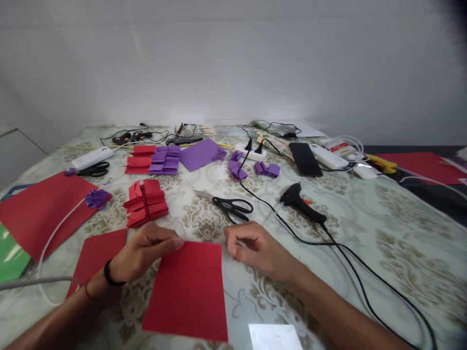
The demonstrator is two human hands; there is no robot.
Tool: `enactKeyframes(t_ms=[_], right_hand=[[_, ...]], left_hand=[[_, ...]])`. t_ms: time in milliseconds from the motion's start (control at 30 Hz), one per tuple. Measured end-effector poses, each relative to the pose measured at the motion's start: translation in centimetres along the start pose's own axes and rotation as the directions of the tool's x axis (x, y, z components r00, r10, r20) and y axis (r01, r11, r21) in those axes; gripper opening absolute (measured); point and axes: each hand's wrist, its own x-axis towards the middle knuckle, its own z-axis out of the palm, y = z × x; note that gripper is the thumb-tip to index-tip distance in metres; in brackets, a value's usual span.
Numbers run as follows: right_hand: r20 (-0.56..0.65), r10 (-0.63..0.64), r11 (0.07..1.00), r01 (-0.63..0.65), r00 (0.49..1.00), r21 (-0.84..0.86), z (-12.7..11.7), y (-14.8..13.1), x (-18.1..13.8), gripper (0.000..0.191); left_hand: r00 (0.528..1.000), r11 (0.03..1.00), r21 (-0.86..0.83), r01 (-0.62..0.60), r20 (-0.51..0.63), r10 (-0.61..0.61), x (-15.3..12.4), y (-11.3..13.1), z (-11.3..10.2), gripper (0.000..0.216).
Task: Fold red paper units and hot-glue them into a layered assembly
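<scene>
My left hand pinches the upper left corner of a red paper sheet, thumb on top. The sheet is held in front of me, its lower edge towards me. My right hand is just beyond the sheet's upper right corner, fingers curled in with the thumb against them; whether anything small is between them I cannot make out. Scissors with black handles lie beyond my hands. Folded red paper pieces sit past my left hand. Another red sheet lies partly under my left forearm.
A black glue gun lies at right, its cord looping towards me. Behind are purple folded pieces, a power strip, a phone and white power banks. A large red sheet lies at left. A wall stands behind.
</scene>
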Motion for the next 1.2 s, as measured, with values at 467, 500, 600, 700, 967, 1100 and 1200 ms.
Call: enactKeyframes(t_ms=[467,500,600,700,967,1100,1200], right_hand=[[-0.189,-0.015,1.0,0.011,0.982,-0.019,1.6,0.6,0.0,0.039],[-0.195,-0.018,0.999,0.01,0.981,-0.041,1.6,0.5,0.0,0.043],[-0.116,-0.054,0.982,0.032,0.992,-0.186,1.3,0.3,-0.1,0.043],[-0.047,-0.12,0.953,0.102,0.992,-0.287,1.0,0.2,-0.2,0.023],[0.059,-0.104,0.99,0.109,0.993,-0.092,1.1,0.2,0.0,0.024],[0.024,-0.061,0.991,0.064,0.998,-0.119,1.3,0.0,0.3,0.015],[0.024,-0.012,0.989,0.015,1.0,-0.15,1.5,-0.1,0.3,0.013]], left_hand=[[0.913,0.989,-0.096,0.112,-0.383,-0.14,0.9,-1.2,1.1,0.031],[0.909,0.991,-0.083,0.107,-0.394,-0.132,0.9,-1.3,1.2,0.03],[0.905,0.995,-0.038,0.088,-0.414,-0.096,0.9,-1.4,1.5,0.026],[0.905,0.995,0.013,0.098,-0.417,-0.084,0.8,-1.6,1.7,0.027],[0.949,0.992,-0.036,0.125,-0.286,-0.13,0.4,-1.6,1.9,0.035],[0.976,0.995,0.015,0.095,-0.196,-0.091,0.5,-1.8,2.1,0.032],[0.995,0.994,0.077,0.074,-0.069,-0.069,0.4,-1.2,2.3,0.022]])
